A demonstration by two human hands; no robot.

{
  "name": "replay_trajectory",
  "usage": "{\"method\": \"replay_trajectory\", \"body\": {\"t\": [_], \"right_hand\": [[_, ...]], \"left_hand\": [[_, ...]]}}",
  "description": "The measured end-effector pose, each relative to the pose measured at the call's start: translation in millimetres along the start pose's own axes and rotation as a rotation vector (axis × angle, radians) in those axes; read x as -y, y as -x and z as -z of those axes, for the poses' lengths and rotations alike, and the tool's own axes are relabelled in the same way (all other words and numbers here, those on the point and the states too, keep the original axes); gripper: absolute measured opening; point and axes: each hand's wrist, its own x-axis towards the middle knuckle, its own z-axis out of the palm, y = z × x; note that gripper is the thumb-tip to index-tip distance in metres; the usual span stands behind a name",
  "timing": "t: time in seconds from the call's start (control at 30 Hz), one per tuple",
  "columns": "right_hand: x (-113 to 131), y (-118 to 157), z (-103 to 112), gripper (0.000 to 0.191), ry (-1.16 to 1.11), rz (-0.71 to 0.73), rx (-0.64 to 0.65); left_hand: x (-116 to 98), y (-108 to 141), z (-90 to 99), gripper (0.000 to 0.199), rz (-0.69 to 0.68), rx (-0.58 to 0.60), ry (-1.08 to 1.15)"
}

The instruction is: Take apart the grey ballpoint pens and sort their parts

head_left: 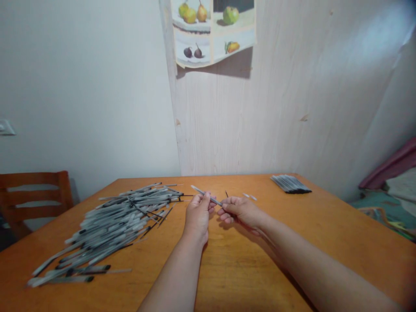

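Note:
My left hand [199,213] pinches a thin pen [212,199] with a clear, greyish barrel, its pale end pointing up and left. At the pen's dark lower end, the fingers of my right hand [238,210] are closed on it. To the left lies a large loose pile of similar pens [113,221], with thin black parts among them. A neat row of pens with black ends [290,184] rests at the back right. Just beyond my hands are a small black piece [226,193] and small white pieces [249,196].
The pens lie on an orange-brown wooden table [240,273] whose back edge meets the wall. A wooden chair [35,195] stands at the left. Fruit pictures [212,32] hang on the wall. Fabric [401,186] is heaped beyond the table's right side.

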Motion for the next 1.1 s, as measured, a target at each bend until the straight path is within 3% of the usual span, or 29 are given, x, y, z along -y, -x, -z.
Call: {"method": "replay_trajectory", "body": {"t": [0.27,0.5,0.63,0.8,1.1], "right_hand": [[11,5,10,0.007,0.327,-0.052,-0.015],[23,4,33,0.006,0.746,0.075,-0.096],[32,9,41,0.008,0.762,0.042,-0.009],[38,13,51,0.009,0.698,0.02,0.069],[24,1,48,0.015,0.717,0.014,-0.245]], "left_hand": [[-17,-3,8.1,0.024,0.003,-0.139,0.096],[-20,-10,18.0,0.02,-0.011,-0.191,0.12],[-20,-13,21.0,0.025,-0.026,-0.229,0.141],[-21,-17,22.9,0.028,-0.068,-0.362,0.162],[-19,-18,22.3,0.039,-0.054,-0.361,0.161]]}}
